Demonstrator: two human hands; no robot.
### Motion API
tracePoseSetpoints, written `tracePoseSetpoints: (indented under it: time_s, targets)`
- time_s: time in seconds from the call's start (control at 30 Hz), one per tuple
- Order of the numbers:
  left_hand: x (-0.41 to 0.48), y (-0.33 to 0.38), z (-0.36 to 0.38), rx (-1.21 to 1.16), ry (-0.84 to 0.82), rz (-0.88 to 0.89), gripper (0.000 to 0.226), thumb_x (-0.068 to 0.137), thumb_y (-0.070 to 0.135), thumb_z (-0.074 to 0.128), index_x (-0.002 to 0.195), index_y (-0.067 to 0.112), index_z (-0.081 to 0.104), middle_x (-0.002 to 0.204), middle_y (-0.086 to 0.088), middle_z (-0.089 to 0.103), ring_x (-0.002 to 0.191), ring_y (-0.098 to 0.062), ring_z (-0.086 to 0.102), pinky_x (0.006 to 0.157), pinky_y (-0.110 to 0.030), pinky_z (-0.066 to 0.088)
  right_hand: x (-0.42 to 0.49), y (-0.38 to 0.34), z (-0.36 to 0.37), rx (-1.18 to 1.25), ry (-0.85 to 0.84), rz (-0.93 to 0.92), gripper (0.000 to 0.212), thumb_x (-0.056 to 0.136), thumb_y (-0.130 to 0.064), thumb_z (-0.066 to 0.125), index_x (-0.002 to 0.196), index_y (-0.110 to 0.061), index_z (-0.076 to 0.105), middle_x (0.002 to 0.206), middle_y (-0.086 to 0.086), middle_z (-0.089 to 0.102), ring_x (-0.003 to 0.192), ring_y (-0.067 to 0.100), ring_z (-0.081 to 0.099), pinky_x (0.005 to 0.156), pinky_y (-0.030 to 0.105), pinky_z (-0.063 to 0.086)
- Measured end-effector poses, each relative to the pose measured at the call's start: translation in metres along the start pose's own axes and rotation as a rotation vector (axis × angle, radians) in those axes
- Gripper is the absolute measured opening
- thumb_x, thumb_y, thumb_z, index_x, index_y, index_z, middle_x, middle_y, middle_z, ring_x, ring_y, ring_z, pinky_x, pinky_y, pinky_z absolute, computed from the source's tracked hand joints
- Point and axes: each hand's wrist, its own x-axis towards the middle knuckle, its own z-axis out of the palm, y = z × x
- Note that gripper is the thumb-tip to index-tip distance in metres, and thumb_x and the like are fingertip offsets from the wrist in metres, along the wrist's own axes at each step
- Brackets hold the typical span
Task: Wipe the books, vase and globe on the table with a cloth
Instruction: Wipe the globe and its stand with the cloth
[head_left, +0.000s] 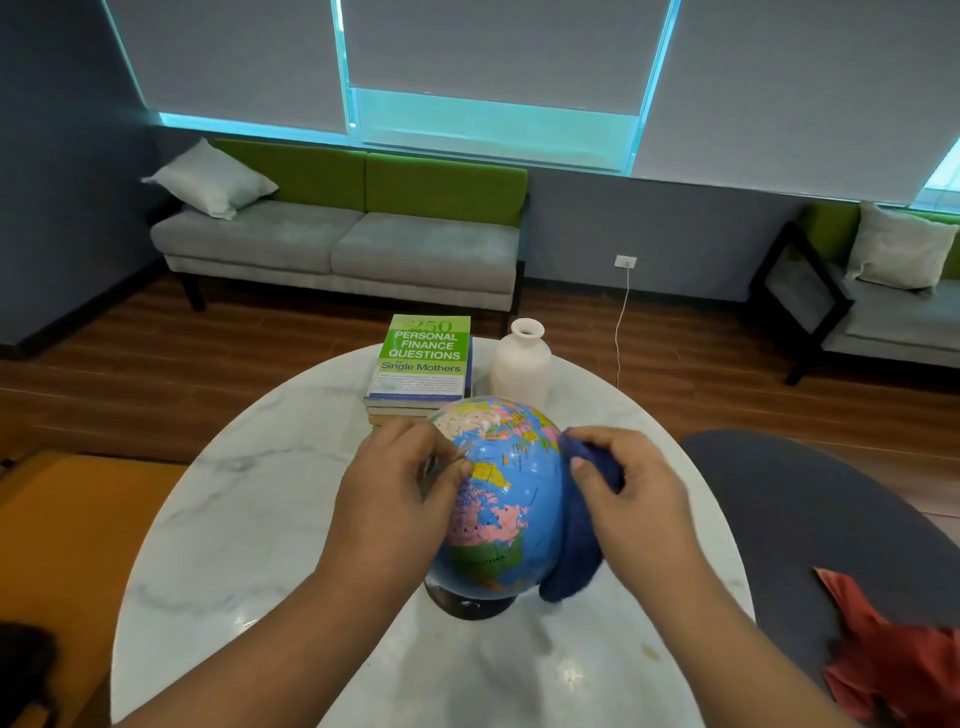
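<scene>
A blue globe on a dark base stands in the middle of the round white marble table. My left hand grips the globe's left side, its fingers curled against the metal arc there. My right hand holds a dark blue cloth pressed against the globe's right side. Behind the globe lies a stack of books with a green cover on top. A white vase stands upright just right of the books.
A dark grey seat with a red cloth on it sits right of the table. An orange seat is at the left. A grey and green sofa stands along the far wall.
</scene>
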Motion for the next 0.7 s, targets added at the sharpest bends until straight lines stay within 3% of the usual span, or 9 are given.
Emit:
tracePoseSetpoints:
  time_s: [0.27,0.4,0.47,0.57,0.63,0.7]
  targets:
    - [-0.003,0.001,-0.001,0.030,0.012,-0.032,0.018,0.080,0.016,0.073,0.073,0.023,0.058,0.080,0.013,0.053,0.079,-0.007,0.053,0.064,-0.015,0.039,-0.008,-0.011,0.017,-0.041,-0.110,-0.227,0.026,0.082,-0.007,0.065,0.099,-0.026,0.071,0.104,-0.014,0.059,0.103,-0.007,0.054,0.089,0.003,0.037]
    - [-0.002,0.005,-0.001,0.029,-0.009,-0.045,0.014,0.081,0.017,0.072,0.076,0.020,0.059,0.084,0.012,0.053,0.081,-0.009,0.053,0.064,-0.012,0.037,0.009,0.003,0.009,-0.007,-0.010,-0.005,0.034,0.084,-0.007,0.065,0.087,-0.041,0.065,0.099,-0.014,0.062,0.097,-0.004,0.056,0.092,0.019,0.046]
    - [-0.003,0.008,-0.001,0.055,-0.024,-0.042,0.014,0.083,0.019,0.071,0.077,0.020,0.059,0.086,0.010,0.054,0.082,-0.009,0.053,0.064,-0.011,0.037,0.010,0.003,0.009,-0.047,-0.010,0.021,0.032,0.085,-0.008,0.064,0.089,-0.040,0.065,0.101,-0.014,0.061,0.097,-0.007,0.055,0.094,0.021,0.044]
    - [-0.001,0.007,-0.002,0.069,-0.024,-0.044,0.014,0.082,0.018,0.071,0.076,0.020,0.059,0.086,0.010,0.053,0.081,-0.009,0.052,0.063,-0.014,0.038,-0.004,-0.011,0.017,-0.125,-0.123,-0.207,0.029,0.085,-0.010,0.060,0.105,-0.028,0.069,0.113,-0.014,0.057,0.107,-0.009,0.048,0.097,0.010,0.037]
    - [0.001,0.005,-0.002,0.077,-0.026,-0.031,0.014,0.081,0.017,0.072,0.076,0.021,0.060,0.083,0.010,0.052,0.077,-0.010,0.050,0.062,-0.019,0.040,-0.014,-0.019,0.021,-0.153,-0.273,-0.368,0.033,0.082,-0.013,0.057,0.109,-0.027,0.070,0.119,-0.018,0.057,0.115,-0.002,0.045,0.099,0.010,0.033]
    - [0.003,0.005,-0.002,0.080,-0.030,-0.024,0.014,0.081,0.017,0.071,0.075,0.022,0.059,0.082,0.009,0.052,0.075,-0.010,0.049,0.061,-0.021,0.039,-0.013,-0.018,0.020,-0.159,-0.313,-0.429,0.033,0.079,-0.013,0.057,0.105,-0.029,0.071,0.117,-0.023,0.059,0.115,0.003,0.047,0.099,0.012,0.035]
